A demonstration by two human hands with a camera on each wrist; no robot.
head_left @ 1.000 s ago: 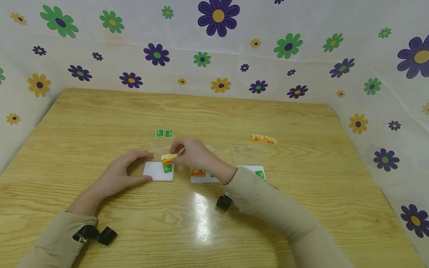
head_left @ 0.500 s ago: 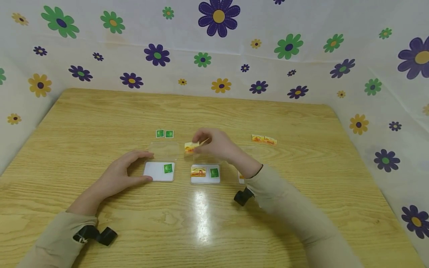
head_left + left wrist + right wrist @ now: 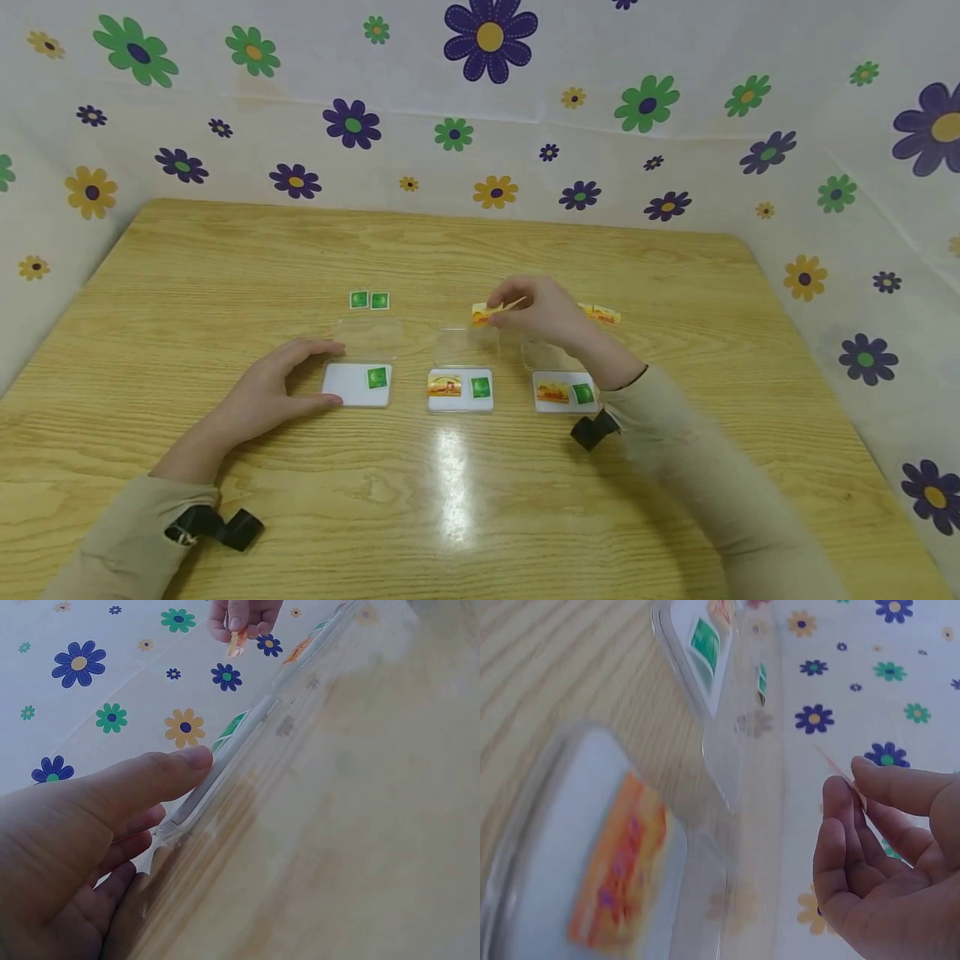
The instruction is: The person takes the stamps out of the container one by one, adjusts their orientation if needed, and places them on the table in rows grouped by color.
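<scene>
Three small plastic cases with white bases and clear lids folded open lie in a row. My left hand [image 3: 273, 385] holds the left case [image 3: 343, 385] by its left end, the thumb at the near corner and the fingers at the far one. In the left wrist view the thumb [image 3: 180, 769] lies along the case edge. One green stamp [image 3: 377, 378] lies in that case. My right hand [image 3: 536, 308] pinches a yellow-orange paper stamp [image 3: 480, 314] between thumb and fingertips, above the open lids. In the right wrist view that stamp [image 3: 838, 766] shows nearly edge-on.
The middle case [image 3: 459, 403] and right case [image 3: 555, 407] each contain a yellow-orange stamp and a green one. Two green stamps [image 3: 369, 300] lie behind the left lid [image 3: 367, 337]. More yellow stamps [image 3: 602, 314] lie at the right, partly behind the right hand.
My right hand has moved from over the left case to the right and away from me, with the yellow-orange stamp still pinched. The left hand stays in place.
</scene>
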